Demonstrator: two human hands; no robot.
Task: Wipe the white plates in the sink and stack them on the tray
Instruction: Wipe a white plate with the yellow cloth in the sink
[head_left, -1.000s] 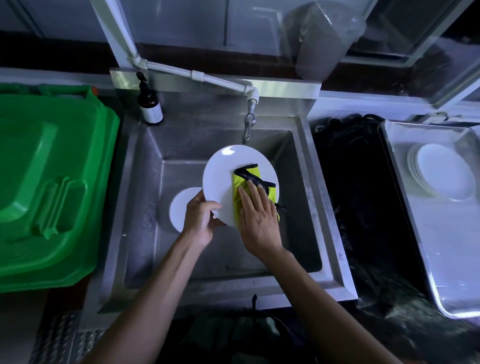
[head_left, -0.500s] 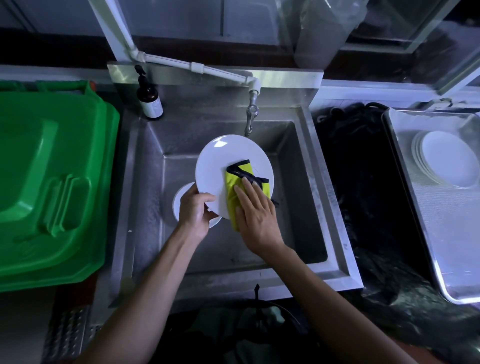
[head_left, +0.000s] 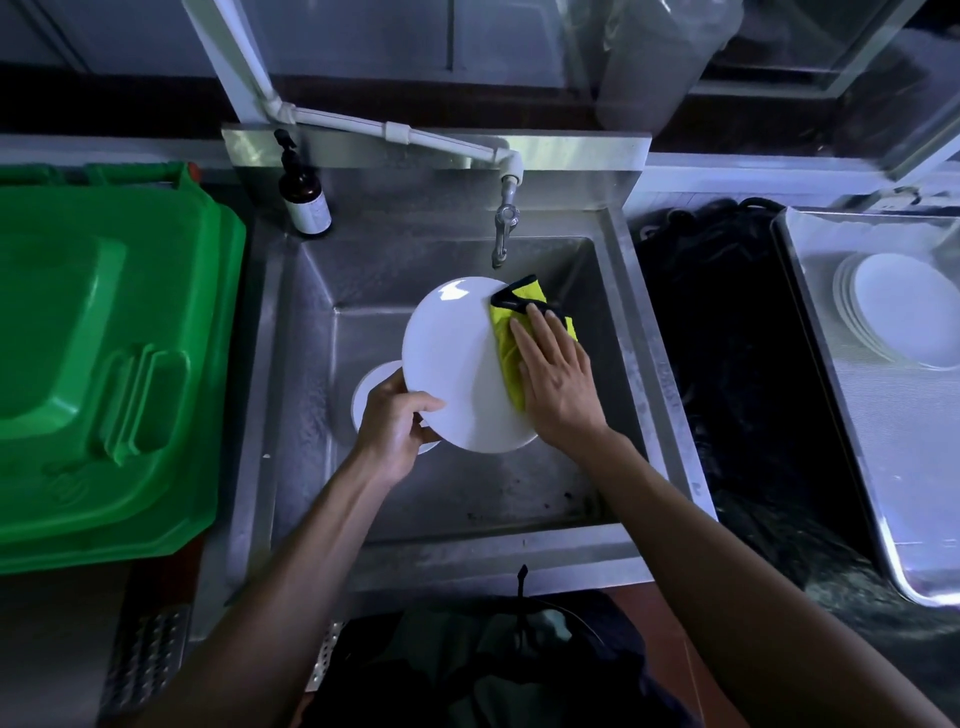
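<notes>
I'm mid-wipe here: my left hand (head_left: 396, 422) grips the plate (head_left: 457, 364) by its near-left rim, thumb curled over the top face, and holds it tilted above the sink (head_left: 644, 322) basin, just under the tap (head_left: 503, 234). My right hand (head_left: 558, 379) lies flat with straight fingers, pressing the yellow cloth (head_left: 511, 358) against the right side of the plate; the cloth's dark-edged corner pokes out past the upper rim. So the step in hand is the wiping of this plate, and I judge the task partly done, because a stack (head_left: 893, 312) of white plates sits on the tray (head_left: 831, 395) well off to my right, while a second plate (head_left: 370, 395) lies in the basin, mostly hidden beneath the one I hold. Next, I'd say, the cloth needs to cover the left half of the face, which looks untouched by it at present, and then the plate has to travel right across the dark gap to the tray and go down squarely on the stack; that calls for a firm hold, since a wet rim could slip. As for writing: the brown pump bottle (head_left: 305, 200) at the back-left corner carries a pale label, but its print is too small for me to read. The green bin (head_left: 104, 364) lid shows moulded shapes only, no legible wording.
</notes>
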